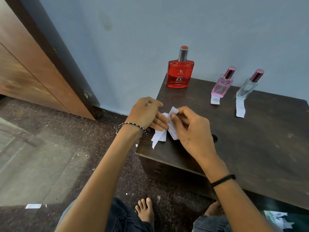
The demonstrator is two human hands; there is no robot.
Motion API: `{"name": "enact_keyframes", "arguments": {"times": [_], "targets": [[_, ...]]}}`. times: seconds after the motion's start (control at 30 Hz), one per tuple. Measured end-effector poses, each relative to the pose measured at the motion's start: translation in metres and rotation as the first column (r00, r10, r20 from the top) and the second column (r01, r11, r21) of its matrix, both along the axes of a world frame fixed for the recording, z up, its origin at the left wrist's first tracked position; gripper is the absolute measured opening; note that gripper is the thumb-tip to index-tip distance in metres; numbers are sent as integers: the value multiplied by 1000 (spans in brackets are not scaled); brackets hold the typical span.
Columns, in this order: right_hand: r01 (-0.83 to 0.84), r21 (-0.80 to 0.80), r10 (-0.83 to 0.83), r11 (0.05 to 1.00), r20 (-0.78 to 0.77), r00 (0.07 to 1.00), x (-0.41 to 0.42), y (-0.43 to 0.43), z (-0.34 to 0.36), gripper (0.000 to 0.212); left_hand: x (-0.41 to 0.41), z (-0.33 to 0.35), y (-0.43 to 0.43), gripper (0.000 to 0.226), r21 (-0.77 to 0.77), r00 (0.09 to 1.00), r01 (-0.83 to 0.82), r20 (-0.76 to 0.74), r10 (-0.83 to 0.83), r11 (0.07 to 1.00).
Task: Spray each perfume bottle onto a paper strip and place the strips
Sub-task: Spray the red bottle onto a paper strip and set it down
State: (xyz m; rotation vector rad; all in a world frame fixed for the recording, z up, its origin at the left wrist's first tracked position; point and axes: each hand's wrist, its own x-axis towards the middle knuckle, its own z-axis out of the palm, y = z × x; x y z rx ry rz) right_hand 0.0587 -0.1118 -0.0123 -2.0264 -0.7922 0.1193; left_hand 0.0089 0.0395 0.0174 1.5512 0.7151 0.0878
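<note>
Hands, left hand (147,113) and right hand (189,129), each grip clamped on paper strips (163,133) over table (250,139).

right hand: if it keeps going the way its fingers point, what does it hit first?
The right hand points up-left at the bunch of white paper strips it already pinches; directly behind them are the left hand's fingers. Depth is unclear, but those come first.
</note>
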Motion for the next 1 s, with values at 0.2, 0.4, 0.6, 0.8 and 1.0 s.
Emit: {"name": "enact_keyframes", "arguments": {"times": [0.2,0.4,0.6,0.8,1.0], "targets": [[44,-9,-44,999,22,999,0,3,-2,8,2,-1,-2,23,13,997,58,-50,-57,998],[142,55,-142,988,-13,990,4,5,-1,15,0,-3,0,30,39,991,97,-97,-92,995],[208,77,-205,975,-47,978,5,4,1,15,0,1,0,31,27,987,121,-113,-118,992],[152,189,-164,970,52,985,7,0,7,21,4,8,-5,33,-116,999,14,44,-9,993],[62,158,-75,986,83,994,6,-1,0,26,13,3,-10,21,-166,980,-103,151,128,981]]}}
